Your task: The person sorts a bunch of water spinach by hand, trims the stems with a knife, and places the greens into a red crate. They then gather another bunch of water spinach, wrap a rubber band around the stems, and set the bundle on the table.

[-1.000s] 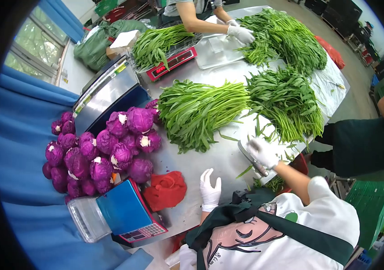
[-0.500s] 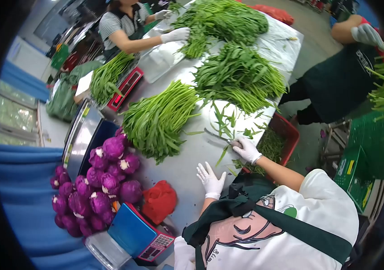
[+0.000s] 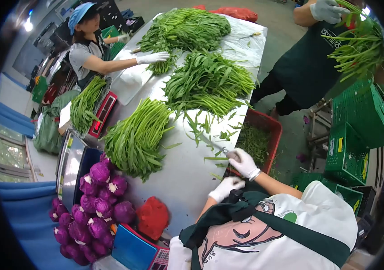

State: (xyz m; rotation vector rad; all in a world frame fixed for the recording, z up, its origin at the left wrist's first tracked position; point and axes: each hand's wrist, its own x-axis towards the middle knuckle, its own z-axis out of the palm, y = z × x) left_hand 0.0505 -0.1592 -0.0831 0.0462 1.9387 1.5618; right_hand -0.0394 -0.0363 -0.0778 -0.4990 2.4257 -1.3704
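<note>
My right hand, in a white glove, grips the handle of a knife whose blade points away over the table among loose leaves. Close to my apron, at the table's near edge, my gloved left hand has its fingers curled in; whether anything is in them is hidden. Beyond the knife lies a large pile of long-stemmed leafy greens, which look like water spinach. A separate bunch of the same greens rests to the left on the metal table.
Purple cabbages, a red cloth and a blue-topped scale are at the left. A red bin holds trimmings. Across the table, a co-worker's gloved hand touches greens; another person holds a bunch. Green crates stand right.
My left hand has drawn back toward my body, its spread fingers now curled. My right hand keeps the knife. The person at right has raised their bunch, and the whole view has shifted.
</note>
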